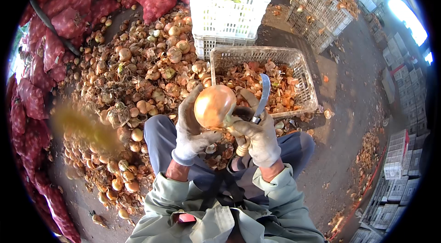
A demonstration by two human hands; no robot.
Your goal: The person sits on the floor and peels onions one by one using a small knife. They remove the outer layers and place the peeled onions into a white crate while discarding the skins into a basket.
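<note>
A large onion with shiny golden skin is held up above my lap. My left hand, in a soiled work glove, cups it from the left with the fingers behind and the thumb below. My right hand, also gloved, grips a small knife with a curved blade. The blade points up and away from the onion, and the light-coloured handle shows under the palm. The right thumb and fingers are at the onion's pale neck end; whether they pinch a piece of skin is unclear. Onion skins lie below my hands.
Ahead is a dirty plastic crate of onion skins. Behind it, stacked white crates hold peeled onions. A heap of onions spreads left, bordered by red mesh sacks. Skin-topped crates stand back right; more crates line the right.
</note>
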